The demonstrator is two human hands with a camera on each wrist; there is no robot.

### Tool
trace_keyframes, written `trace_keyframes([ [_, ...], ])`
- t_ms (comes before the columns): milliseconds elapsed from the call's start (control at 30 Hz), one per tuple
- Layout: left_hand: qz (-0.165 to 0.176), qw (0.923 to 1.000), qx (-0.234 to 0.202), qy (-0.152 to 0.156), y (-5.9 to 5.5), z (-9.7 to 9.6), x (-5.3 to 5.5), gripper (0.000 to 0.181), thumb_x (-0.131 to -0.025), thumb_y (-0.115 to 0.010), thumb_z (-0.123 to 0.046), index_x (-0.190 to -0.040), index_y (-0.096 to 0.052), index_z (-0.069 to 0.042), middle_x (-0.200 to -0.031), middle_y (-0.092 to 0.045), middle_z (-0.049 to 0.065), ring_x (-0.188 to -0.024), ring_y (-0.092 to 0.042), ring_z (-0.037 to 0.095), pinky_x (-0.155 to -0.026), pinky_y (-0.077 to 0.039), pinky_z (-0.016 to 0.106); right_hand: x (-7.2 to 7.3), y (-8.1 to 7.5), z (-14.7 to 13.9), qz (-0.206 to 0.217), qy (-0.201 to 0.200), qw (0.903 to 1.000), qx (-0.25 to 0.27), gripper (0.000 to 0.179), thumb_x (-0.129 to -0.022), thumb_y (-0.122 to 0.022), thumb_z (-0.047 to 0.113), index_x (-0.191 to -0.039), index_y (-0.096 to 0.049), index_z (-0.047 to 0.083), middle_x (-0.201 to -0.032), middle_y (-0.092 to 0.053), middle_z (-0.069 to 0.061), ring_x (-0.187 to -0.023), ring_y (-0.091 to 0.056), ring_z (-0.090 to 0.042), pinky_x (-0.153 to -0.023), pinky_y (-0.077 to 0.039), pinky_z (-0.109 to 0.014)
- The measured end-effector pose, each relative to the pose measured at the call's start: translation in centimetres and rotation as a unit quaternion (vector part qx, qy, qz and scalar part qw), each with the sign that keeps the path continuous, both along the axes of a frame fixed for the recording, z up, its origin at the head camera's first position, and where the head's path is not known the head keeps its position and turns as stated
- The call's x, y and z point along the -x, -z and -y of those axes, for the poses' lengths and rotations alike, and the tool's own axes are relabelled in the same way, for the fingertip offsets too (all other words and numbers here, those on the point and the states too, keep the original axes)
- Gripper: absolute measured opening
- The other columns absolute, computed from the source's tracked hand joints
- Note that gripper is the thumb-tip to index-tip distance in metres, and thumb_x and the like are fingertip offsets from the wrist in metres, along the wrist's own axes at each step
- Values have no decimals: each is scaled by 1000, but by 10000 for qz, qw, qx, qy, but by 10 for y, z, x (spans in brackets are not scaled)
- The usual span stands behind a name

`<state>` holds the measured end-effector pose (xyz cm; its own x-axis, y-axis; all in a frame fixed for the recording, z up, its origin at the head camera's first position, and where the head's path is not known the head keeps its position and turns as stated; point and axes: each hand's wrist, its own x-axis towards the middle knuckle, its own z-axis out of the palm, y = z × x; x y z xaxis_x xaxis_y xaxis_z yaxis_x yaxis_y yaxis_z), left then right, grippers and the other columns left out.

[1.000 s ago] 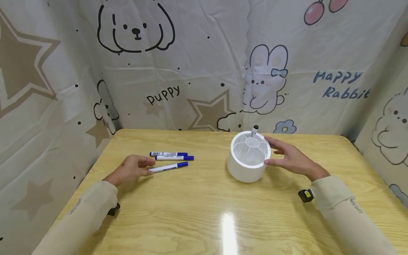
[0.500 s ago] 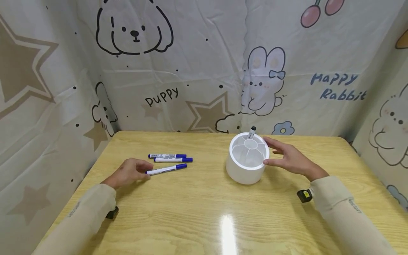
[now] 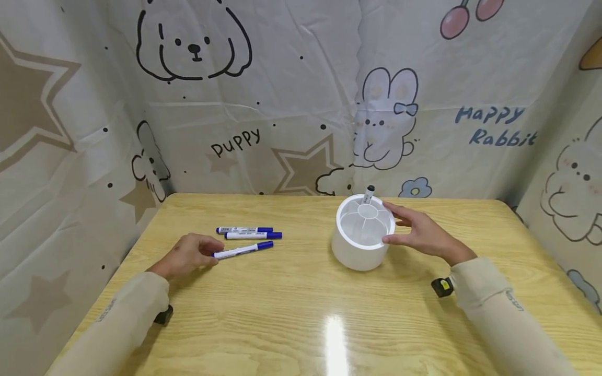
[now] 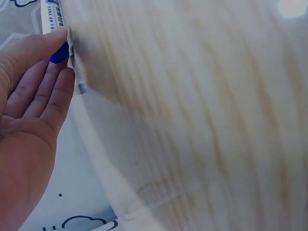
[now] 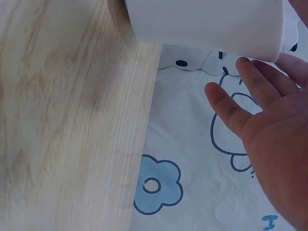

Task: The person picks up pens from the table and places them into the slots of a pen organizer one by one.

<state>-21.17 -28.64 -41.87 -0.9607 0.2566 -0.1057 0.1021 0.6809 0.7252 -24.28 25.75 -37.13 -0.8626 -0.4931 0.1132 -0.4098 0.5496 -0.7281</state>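
Note:
In the head view, my left hand [image 3: 188, 255] is at the rear end of a whiteboard marker [image 3: 242, 250] with a blue cap, which lies slanted on the table. The left wrist view shows my thumb and fingers pinching its blue end [image 4: 59, 54]. Behind it lie two similar blue-capped markers, the nearer one [image 3: 251, 235] and the farther one [image 3: 242, 230], side by side. My right hand [image 3: 428, 235] touches the right side of a round white pen holder [image 3: 359, 256] with thumb and fingertips at its rim. One black-ended marker [image 3: 368, 195] stands in a back compartment.
The wooden table [image 3: 282, 308] ends at a patterned curtain [image 3: 282, 115] behind and at the left. Pale sleeves cover both forearms, with a small black camera [image 3: 442, 286] at the right wrist. Bare tabletop lies between the markers and the holder.
The head view has shifted slightly. My left thumb has slid back a little, uncovering the marker's rear end. My right hand stays at the pen holder.

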Motion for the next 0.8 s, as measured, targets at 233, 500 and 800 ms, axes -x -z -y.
trace_keyframes([
  [233,-239,9997,50,-60,-10,2,2,32,-85,-78,-1,-117,-71,1,-112,-71,15,-104,-66,29,-87,-56,40,1,0,0,-19,-7,10000,25,84,-86,-82,19,-153,-35,-1,-157,-34,-22,-137,-41,-44,-108,-38,-59],
  [500,-466,9985,-281,105,-20,6,3,28,-88,-74,2,-116,-70,5,-112,-71,18,-103,-66,30,-82,-56,30,0,1,1,111,57,9999,7,86,-87,-81,21,-155,-32,1,-158,-30,-23,-134,-42,-48,-105,-40,-61],
  [800,-454,9962,-743,-24,-29,5,7,30,-91,-74,-8,-119,-69,2,-118,-68,19,-108,-65,31,-78,-56,21,-2,0,1,226,114,9997,10,89,-88,-80,24,-157,-28,3,-159,-29,-22,-134,-43,-49,-104,-40,-62],
])
